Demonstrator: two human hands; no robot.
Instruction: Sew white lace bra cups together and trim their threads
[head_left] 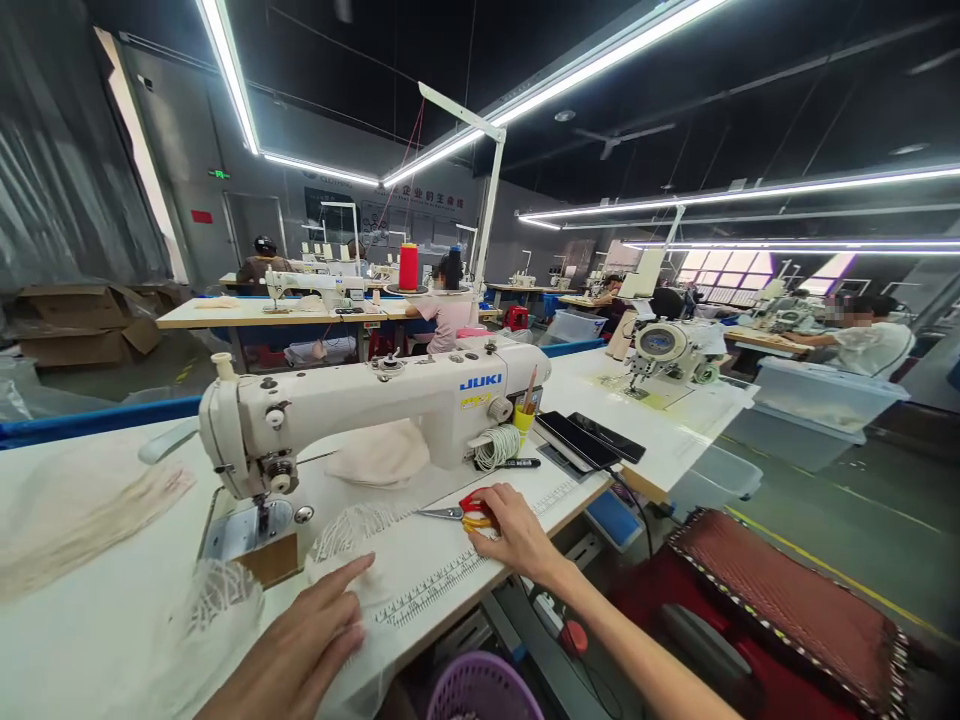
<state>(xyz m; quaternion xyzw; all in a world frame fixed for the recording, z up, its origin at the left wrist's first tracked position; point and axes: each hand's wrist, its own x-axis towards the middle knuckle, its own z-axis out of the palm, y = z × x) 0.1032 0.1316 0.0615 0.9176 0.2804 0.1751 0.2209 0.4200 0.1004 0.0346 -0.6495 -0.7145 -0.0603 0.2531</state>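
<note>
My right hand is closed on the handles of a pair of scissors, one loop red and the other yellow-orange. Their blades lie over the white table and point left. My left hand is at the front edge, index finger stretched out and the other fingers loosely bent, with nothing seen in it. Just beyond that fingertip is white lace fabric; more sheer lace lies to the hand's left. Behind both hands stands a white sewing machine, with a pale cloth under its arm.
A printed ruler runs along the table's front edge. Coiled cord, a black marker, a yellow pen cup and dark phones lie right of the machine. Below are a purple basket and a red-brown padded seat.
</note>
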